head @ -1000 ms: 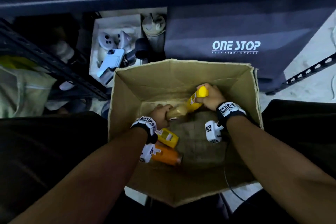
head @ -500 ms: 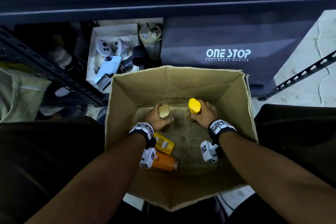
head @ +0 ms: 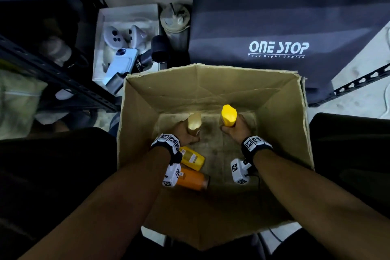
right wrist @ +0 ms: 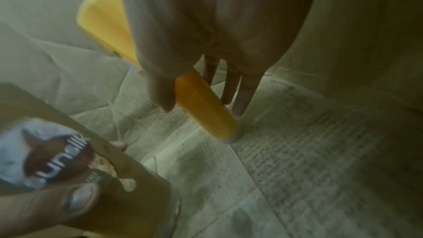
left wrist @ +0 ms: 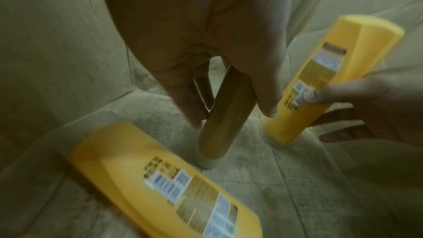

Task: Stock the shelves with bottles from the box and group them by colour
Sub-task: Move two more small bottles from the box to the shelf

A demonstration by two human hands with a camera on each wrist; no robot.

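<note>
- Head view: box (head: 213, 86) stands open on the floor, both arms reaching into it. The left hand (head: 185, 133) has its fingers wrapped round a gold bottle (head: 194, 123), upright, cap up. The right hand (head: 236, 131) is wrapped likewise round a yellow bottle (head: 229, 115), also upright. The two bottles are near each other but apart.
- Only this view shows what lies under the left wrist: a second yellow bottle (head: 192, 157) flat on the box floor and an orange bottle (head: 193, 179) beside it, both partly hidden by the wrist camera.
- Beyond the box: a dark bag (head: 278, 27) lettered ONE STOP, a white tray (head: 128, 15) of small gadgets, a lidded cup (head: 175, 19), and a dark shelf rail (head: 52, 78) at left.
- Left wrist view: it shows the grip from below, thumb and fingers (left wrist: 263, 79) curled round the gold bottle (left wrist: 219, 122), its base at the box floor; whether it touches is unclear. The flat yellow bottle (left wrist: 174, 184) shows its back label; the right hand (left wrist: 357, 97) grips the other yellow one (left wrist: 320, 82).
- Right wrist view: fingers (right wrist: 245, 95) close round the yellow bottle (right wrist: 206, 108), its base on or just off the floor. The gold bottle's front label (right wrist: 52, 153) shows only here, blurred, the left thumb (right wrist: 68, 200) across it.
</note>
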